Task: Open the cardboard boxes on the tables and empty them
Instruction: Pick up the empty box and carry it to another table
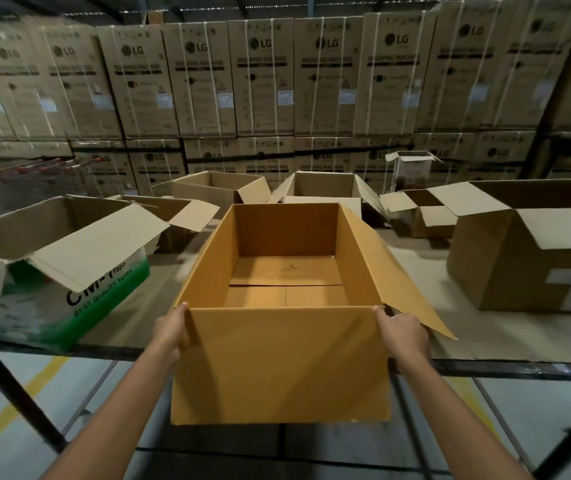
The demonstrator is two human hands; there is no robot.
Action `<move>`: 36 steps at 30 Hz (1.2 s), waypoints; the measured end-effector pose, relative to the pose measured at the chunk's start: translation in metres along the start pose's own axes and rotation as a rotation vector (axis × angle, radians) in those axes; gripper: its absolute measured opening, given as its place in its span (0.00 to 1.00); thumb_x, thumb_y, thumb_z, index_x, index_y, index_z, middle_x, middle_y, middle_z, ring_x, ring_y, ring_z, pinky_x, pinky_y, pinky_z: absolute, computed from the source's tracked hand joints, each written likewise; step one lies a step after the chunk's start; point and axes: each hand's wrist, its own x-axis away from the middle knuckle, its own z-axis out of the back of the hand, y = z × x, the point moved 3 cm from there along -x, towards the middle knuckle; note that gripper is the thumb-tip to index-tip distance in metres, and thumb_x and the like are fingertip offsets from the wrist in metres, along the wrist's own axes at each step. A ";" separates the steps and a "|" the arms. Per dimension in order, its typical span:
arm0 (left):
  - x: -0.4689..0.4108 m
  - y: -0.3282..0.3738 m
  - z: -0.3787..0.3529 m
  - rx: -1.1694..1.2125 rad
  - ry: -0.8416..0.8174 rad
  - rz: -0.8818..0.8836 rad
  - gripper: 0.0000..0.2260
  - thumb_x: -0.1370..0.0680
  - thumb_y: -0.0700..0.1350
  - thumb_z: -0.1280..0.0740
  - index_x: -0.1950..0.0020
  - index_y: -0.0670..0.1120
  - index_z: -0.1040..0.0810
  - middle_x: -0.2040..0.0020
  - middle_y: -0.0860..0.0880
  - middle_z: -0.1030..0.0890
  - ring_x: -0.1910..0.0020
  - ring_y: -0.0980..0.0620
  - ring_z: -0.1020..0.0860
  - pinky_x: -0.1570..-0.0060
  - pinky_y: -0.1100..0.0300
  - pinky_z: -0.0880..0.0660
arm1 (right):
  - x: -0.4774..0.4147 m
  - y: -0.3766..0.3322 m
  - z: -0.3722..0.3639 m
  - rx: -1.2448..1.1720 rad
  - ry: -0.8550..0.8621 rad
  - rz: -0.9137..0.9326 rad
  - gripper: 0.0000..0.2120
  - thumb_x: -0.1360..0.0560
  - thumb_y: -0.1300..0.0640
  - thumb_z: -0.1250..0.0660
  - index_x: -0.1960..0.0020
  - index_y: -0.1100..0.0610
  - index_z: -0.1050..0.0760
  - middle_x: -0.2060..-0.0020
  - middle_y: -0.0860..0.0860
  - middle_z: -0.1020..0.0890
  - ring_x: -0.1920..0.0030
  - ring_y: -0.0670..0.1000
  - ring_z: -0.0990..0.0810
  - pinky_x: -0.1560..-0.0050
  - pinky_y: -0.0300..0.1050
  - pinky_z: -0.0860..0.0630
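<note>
At the worktop's (pixel 485 344) near edge, the left hand (pixel 170 336) and right hand (pixel 403 336) grip the near top corners of the open box (pixel 280 365). Its mouth faces up, its long axis runs away, and its inside is bare. A tape carton (pixel 80 299) flanks it on the left and a brown carton (pixel 498 268) on the right. Further open cartons (pixel 215 190) crowd behind it.

On table (pixel 415 271), at front edge, open box (pixel 280 365) placed; tape box (pixel 69 289) set left, large box (pixel 505 271) right; smaller boxes (pixel 218 188) ranged behind.
</note>
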 end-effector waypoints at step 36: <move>-0.042 0.038 -0.049 -0.133 -0.140 -0.153 0.19 0.20 0.54 0.37 0.34 0.45 0.32 0.45 0.42 0.24 0.47 0.42 0.24 0.44 0.43 0.25 | -0.041 -0.026 -0.021 -0.394 -0.133 -0.098 0.15 0.19 0.44 0.38 0.46 0.57 0.28 0.53 0.55 0.21 0.52 0.55 0.22 0.48 0.53 0.25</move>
